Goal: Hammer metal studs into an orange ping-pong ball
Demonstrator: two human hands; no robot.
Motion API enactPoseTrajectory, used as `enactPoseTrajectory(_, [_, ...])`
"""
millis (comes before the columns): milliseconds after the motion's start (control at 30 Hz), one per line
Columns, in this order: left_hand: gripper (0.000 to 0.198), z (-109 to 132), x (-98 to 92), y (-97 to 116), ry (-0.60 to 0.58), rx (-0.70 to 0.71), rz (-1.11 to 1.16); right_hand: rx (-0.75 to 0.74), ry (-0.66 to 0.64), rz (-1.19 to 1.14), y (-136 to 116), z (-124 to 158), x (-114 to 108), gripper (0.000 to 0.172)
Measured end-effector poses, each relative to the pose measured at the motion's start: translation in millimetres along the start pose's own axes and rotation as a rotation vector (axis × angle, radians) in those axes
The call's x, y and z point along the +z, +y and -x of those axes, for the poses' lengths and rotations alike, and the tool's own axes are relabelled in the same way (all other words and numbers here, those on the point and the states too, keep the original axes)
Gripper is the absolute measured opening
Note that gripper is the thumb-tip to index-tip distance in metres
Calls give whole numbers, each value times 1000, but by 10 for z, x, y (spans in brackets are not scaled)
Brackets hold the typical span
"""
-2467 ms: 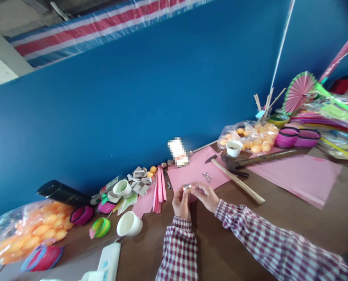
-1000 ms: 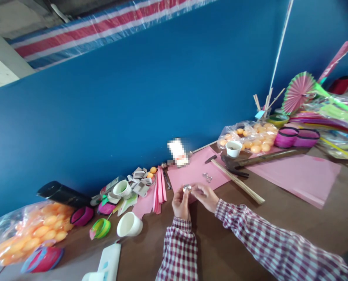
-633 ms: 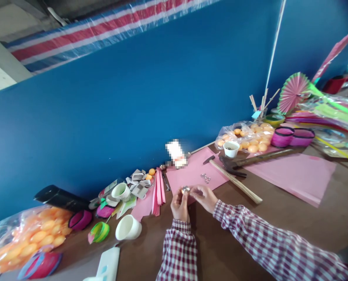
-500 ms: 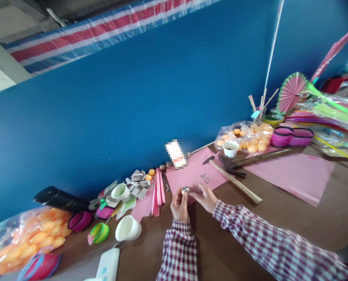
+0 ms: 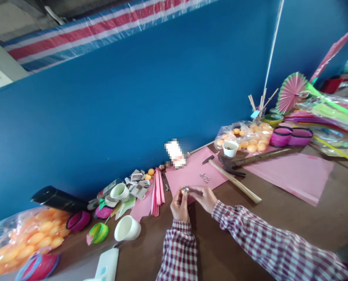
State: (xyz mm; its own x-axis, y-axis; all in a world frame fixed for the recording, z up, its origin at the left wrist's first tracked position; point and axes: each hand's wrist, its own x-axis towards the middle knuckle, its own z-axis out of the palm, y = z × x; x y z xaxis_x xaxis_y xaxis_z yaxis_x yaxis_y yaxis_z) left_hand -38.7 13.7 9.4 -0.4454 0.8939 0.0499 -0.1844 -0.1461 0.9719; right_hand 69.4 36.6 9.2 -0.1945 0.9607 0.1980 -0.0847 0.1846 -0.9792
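Observation:
Over the near edge of a pink sheet, my left hand is closed around a small round thing with a shiny, silvery top. Its exact kind is too small to tell. My right hand comes in from the right, its fingers drawn together and the tips at that round thing's edge. Whatever lies between those fingertips is hidden. Just beyond, several small silvery pieces lie loose on the pink sheet.
To the right lie a small hammer and a larger claw hammer. A white cup stands by a bag of orange balls. Leftward are folded pink strips, a white cup and another bag of orange balls.
My right hand's fingers have closed together and moved in to the round thing; before, they were more spread. My left hand keeps its hold in nearly the same place.

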Motion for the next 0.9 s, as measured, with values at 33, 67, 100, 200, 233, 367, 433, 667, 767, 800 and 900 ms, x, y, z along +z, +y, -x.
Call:
enactPoseTrajectory(33, [30, -1, -1, -4, 2, 3, -2, 4, 2, 3, 2, -1, 2, 37])
enactPoseTrajectory(67, [30, -3, -3, -9, 4, 6, -3, 6, 3, 4, 2, -1, 4, 37])
enactPoseTrajectory(100, [31, -4, -5, -14, 4, 8, -2, 8, 4, 1, 0, -3, 6, 37])
enactPoseTrajectory(200, [32, -1, -7, -23, -3, 12, -1, 19, 6, -20, -9, -7, 13, 36])
enactPoseTrajectory(233, [32, 2, -7, -23, -7, 12, -1, 23, 7, -29, -13, -9, 15, 36])
enactPoseTrajectory(367, [33, 12, -3, -26, -5, -13, 21, 31, 10, -51, -31, -19, 24, 35])
enactPoseTrajectory(433, [35, 7, -2, -37, -1, -48, 78, 33, 16, -54, -45, -25, 29, 35])
enactPoseTrajectory(667, [37, -36, -8, -92, -64, -162, 223, 32, 11, -86, -60, -16, 41, 32])
enactPoseTrajectory(767, [38, -21, 1, -62, -90, -162, 191, 14, 33, -55, -36, -5, 46, 31])
enactPoseTrajectory(800, [38, -12, 6, -43, -97, -151, 165, 9, 38, -45, -27, -1, 48, 31])
enactPoseTrajectory(900, [40, 17, 23, 21, -111, -121, 102, 6, 46, -15, -9, 11, 55, 33])
